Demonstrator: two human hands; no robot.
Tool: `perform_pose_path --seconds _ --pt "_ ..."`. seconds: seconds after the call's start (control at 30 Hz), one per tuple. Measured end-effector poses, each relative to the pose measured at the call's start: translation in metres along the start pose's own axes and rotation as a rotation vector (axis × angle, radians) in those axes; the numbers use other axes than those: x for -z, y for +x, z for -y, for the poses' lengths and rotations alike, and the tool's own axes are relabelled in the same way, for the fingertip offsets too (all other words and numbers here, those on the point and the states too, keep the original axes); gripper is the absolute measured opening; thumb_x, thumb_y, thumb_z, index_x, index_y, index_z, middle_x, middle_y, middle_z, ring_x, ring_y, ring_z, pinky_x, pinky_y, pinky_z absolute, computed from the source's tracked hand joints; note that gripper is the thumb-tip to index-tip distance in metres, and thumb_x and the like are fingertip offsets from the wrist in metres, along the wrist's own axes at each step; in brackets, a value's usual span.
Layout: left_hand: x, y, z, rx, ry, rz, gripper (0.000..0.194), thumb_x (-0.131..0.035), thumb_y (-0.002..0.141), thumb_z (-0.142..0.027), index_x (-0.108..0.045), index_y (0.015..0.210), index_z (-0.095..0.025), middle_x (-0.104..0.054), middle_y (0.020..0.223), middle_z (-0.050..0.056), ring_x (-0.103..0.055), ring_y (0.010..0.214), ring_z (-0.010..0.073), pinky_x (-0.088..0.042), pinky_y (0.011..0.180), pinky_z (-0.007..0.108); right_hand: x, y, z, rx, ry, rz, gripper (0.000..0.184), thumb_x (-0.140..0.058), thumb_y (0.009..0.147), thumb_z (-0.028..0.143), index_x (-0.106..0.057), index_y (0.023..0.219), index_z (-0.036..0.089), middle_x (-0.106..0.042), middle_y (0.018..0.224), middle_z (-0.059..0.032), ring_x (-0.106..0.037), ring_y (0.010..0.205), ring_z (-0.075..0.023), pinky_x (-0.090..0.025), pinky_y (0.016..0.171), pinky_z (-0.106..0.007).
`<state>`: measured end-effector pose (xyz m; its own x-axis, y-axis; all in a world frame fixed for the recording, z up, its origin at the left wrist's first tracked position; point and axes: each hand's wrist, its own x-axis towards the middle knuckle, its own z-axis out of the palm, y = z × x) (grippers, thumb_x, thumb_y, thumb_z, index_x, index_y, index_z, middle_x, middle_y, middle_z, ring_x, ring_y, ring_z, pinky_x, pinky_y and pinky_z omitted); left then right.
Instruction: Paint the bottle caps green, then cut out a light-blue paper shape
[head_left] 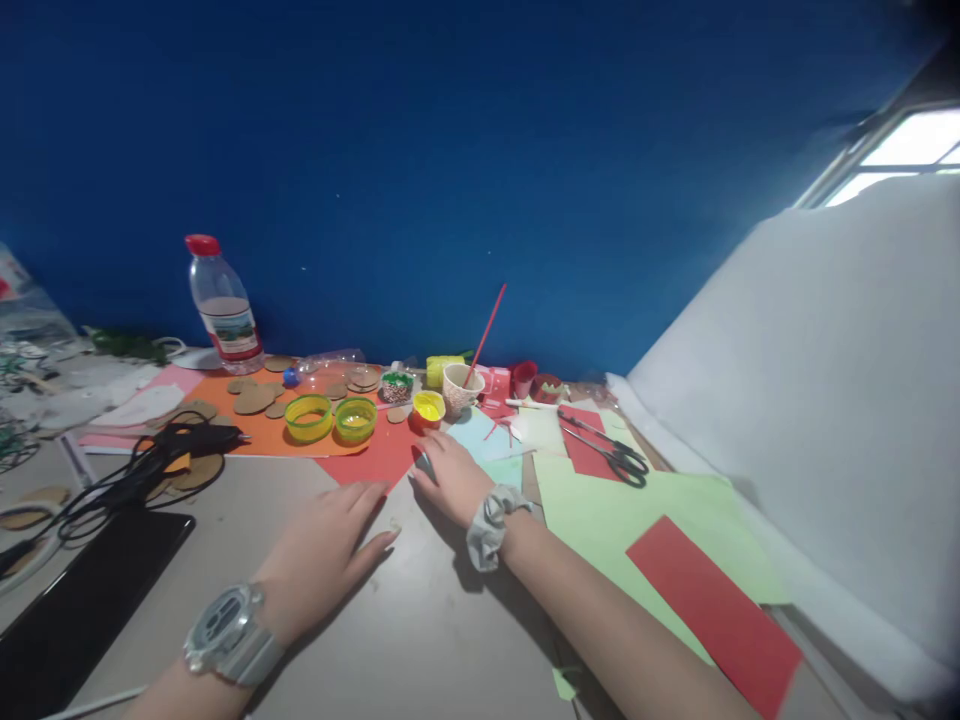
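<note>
The yellow pot sits just beyond the fingertips of the right hand, so close that from where I stand I can't tell whether they touch it. That hand is curved, thumb below the fingers, with something greyish showing in the gap; whether it is pinching a small piece there, I honestly can't say. The left hand rests low over the counter, thumb spread away from the fingers, nothing in its grasp, its fingertips by the edge of a red sheet. I'd call this a reach or a pause rather than any cutting: the scissors lie off to the right of the right hand, untouched. Taking up the pot would call for the right hand to open round its side and close gently, minding the patterned cup with its red straw just beside. The left hand seems free to steady the sheet, below the two green-rimmed yellow rounds ahead of it.
</note>
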<state>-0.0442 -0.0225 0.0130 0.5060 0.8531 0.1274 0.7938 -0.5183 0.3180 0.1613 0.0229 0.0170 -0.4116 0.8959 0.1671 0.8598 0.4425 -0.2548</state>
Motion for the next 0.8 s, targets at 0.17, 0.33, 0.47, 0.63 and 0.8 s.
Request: perform_pose_path --seconds 0.17,0.33,0.47,0.63,0.8 --pt "-0.001 -0.001 0.006 0.036 -0.032 -0.033 0.046 -0.044 0.093 -0.047 -0.054 0.127 -0.017 -0.065 0.120 0.013 -0.063 0.108 0.0285 -0.050 0.091 0.043 0.024 -0.041 -0.017 -0.015 -0.022 0.067 0.029 -0.055 0.089 0.027 -0.054 0.118 0.023 -0.063 0.118 -0.0096 -0.058 0.107 -0.0254 -0.047 0.095 -0.039" --pt "-0.001 -0.002 0.002 0.031 -0.021 -0.069 0.044 -0.046 0.091 -0.048 -0.056 0.124 -0.020 -0.066 0.119 0.010 -0.063 0.106 0.0276 -0.050 0.091 0.041 0.040 -0.092 -0.028 -0.200 -0.167 0.137 0.018 -0.059 0.080 0.015 -0.060 0.098 0.012 -0.062 0.099 -0.0153 -0.059 0.091 -0.0316 -0.049 0.080 -0.044" --pt "-0.002 -0.004 0.002 0.030 -0.013 -0.058 0.045 -0.045 0.092 -0.049 -0.054 0.125 -0.020 -0.065 0.119 0.010 -0.063 0.107 0.0272 -0.050 0.092 0.041 0.033 -0.097 -0.032 -0.294 -0.251 0.173 0.026 -0.046 0.078 -0.002 -0.060 0.096 0.011 -0.061 0.098 -0.0150 -0.059 0.085 -0.0269 -0.047 0.073 -0.036" --pt "0.001 -0.002 0.004 0.094 -0.070 -0.062 0.043 -0.045 0.091 -0.049 -0.059 0.119 -0.019 -0.068 0.113 0.010 -0.065 0.103 0.0272 -0.052 0.089 0.040 0.052 -0.086 -0.036 -0.326 0.050 0.106 0.020 -0.040 0.090 0.013 -0.059 0.085 0.016 -0.062 0.085 -0.0104 -0.059 0.079 -0.0247 -0.045 0.074 -0.037" --pt "0.005 -0.001 0.001 0.187 -0.279 -0.130 0.043 -0.042 0.091 -0.051 -0.059 0.114 -0.019 -0.068 0.115 0.010 -0.065 0.106 0.0265 -0.052 0.092 0.039 0.085 -0.095 -0.048 -0.365 0.878 -0.017 0.031 -0.044 0.092 0.047 -0.058 0.105 0.022 -0.067 0.100 -0.0050 -0.062 0.090 -0.0218 -0.049 0.076 -0.031"
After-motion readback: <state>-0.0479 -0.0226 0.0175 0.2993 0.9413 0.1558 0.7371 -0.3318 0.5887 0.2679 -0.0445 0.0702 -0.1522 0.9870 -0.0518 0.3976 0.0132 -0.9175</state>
